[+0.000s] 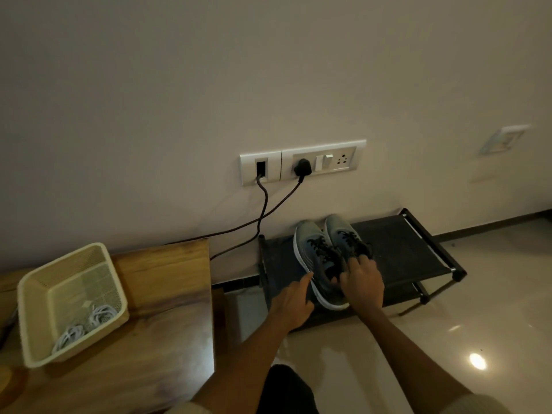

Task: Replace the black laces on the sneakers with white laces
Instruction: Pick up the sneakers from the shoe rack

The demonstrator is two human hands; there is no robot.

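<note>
Wooden table (167, 294) is the biggest thing, and it stands just left of the black shoe rack (403, 249). A cream basket (62, 261) sits on that table, well left of the rack. The two grey sneakers (310, 243) with white soles stand side by side on top of the rack, at its left end. Their toes point to the wall (179, 85) behind the rack and their heels point back to the person, so their long way runs across the rack, front to back. Both hands are at the heel end, at the front edge of the rack, a little apart. The right hand (363, 280) is on the sneakers, and its fingers curl into their open tops and hold them. The left hand (294, 298) is flat, and its straight fingers touch the white side of the left sneaker. I think the right hand will do the lifting, as it is nearer. Black laces (321, 249) criss-cross both sneakers, so no swap is done yet. White laces (101, 316) lie in little bundles in the basket, far left of the rack
</note>
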